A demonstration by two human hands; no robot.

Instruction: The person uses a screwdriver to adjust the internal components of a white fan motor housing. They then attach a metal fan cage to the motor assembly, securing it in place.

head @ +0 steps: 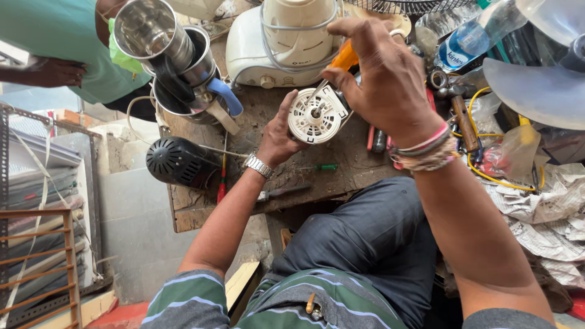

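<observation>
Workbench: two steel jars (stacked), one screwdriver

At the centre of the desk, the left grip cups a round slotted motor cover from its left side, while the right grip closes on a screwdriver just above and right of it, the blade reaching the cover's hub. Behind both grips stands a mixer base. Left of the left grip, steel jars sit nested, with a ribbed motor housing nearer the desk's front edge. A small screwdriver lies just before the cover. Right of the right grip lie a hammer, a plastic bottle and a fan blade.
</observation>
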